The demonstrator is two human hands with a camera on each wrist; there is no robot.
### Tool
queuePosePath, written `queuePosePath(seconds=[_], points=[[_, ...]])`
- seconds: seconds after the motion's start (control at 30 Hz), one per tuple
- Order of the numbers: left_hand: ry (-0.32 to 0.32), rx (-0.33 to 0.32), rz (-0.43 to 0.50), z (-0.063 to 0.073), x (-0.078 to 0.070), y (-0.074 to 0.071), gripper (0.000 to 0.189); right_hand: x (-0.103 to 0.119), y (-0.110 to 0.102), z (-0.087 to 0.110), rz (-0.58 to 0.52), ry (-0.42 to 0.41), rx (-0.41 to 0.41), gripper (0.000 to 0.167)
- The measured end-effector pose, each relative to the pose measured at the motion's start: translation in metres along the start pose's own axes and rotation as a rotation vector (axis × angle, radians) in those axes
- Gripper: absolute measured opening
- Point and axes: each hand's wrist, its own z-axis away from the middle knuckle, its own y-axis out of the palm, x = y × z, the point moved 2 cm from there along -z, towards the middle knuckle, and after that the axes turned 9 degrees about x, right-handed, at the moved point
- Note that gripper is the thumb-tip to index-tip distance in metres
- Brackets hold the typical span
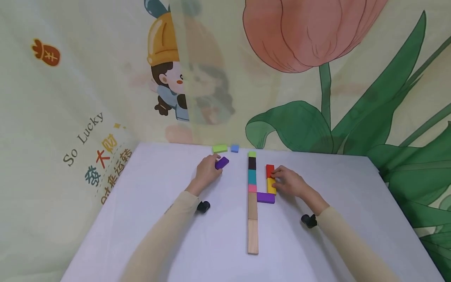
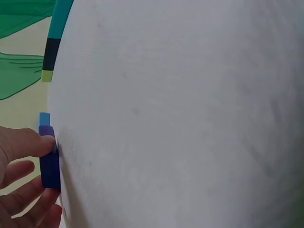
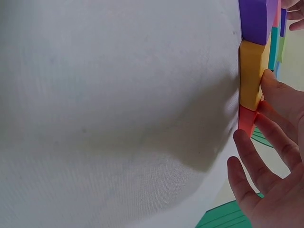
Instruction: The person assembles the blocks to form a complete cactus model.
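Observation:
My left hand (image 1: 207,170) pinches a purple block (image 1: 222,163) between thumb and fingers, left of a column of blocks. In the left wrist view the thumb lies on this purple block (image 2: 50,164). My right hand (image 1: 289,181) touches a red block (image 1: 269,170) and a yellow block (image 1: 271,185), set end to end. The right wrist view shows the thumb at the yellow block (image 3: 251,73) and spread fingers by the red block (image 3: 247,119). Another purple block (image 1: 266,197) lies crosswise below the yellow one, its left end at the column.
The column runs from a small green block (image 1: 252,154) through black (image 1: 252,163), teal (image 1: 252,177) and pink (image 1: 252,188) to two plain wooden blocks (image 1: 252,236). A light green block (image 1: 220,148) and a blue block (image 1: 235,148) lie at the white table's (image 1: 218,243) back edge.

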Motion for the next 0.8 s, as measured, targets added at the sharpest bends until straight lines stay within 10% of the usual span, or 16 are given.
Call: queuePosePath(seconds=[0.8], points=[[0.364, 0.357, 0.087, 0.026, -0.029, -0.003, 0.04, 0.0, -0.001, -0.002, -0.069, 0.029, 0.024, 0.038]])
